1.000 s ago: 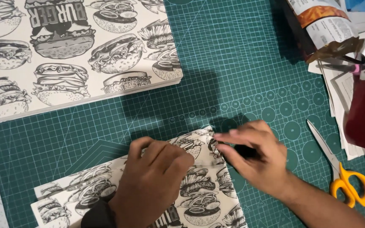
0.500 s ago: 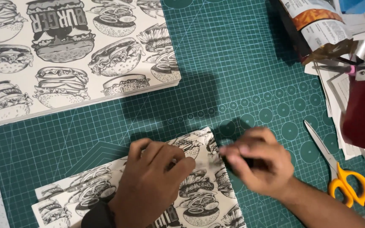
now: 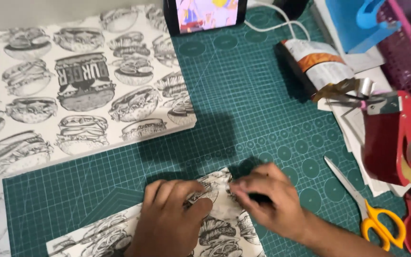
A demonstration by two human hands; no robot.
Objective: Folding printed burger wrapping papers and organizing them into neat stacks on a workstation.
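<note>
A dark green cutting mat (image 3: 243, 119) printed with a grid fills most of the view from above; over its upper left lies a large sheet of burger-patterned paper (image 3: 72, 95) in black and white, its left and top edges cut off by the frame; at the right edge stands a red tape dispenser (image 3: 400, 138), partly out of frame, with a pink basket (image 3: 405, 52) behind it, only a corner showing; a phone (image 3: 208, 14) leans at the top, its screen cropped and blurred; near it lies a crumpled printed packet (image 3: 319, 64); scissors with yellow handles (image 3: 367, 209) rest on the mat at lower right, well clear of the hands.

At bottom centre a smaller folded piece of the same burger paper (image 3: 224, 223) lies on the mat, its lower part cut off; the left hand (image 3: 170, 219) presses flat on it, fingers spread, covering much of it; the right hand (image 3: 269, 204) pinches the paper's upper right corner between curled fingers, though the fingertips and the corner itself are blurred and partly hidden, so the exact grip is hard to make out.
</note>
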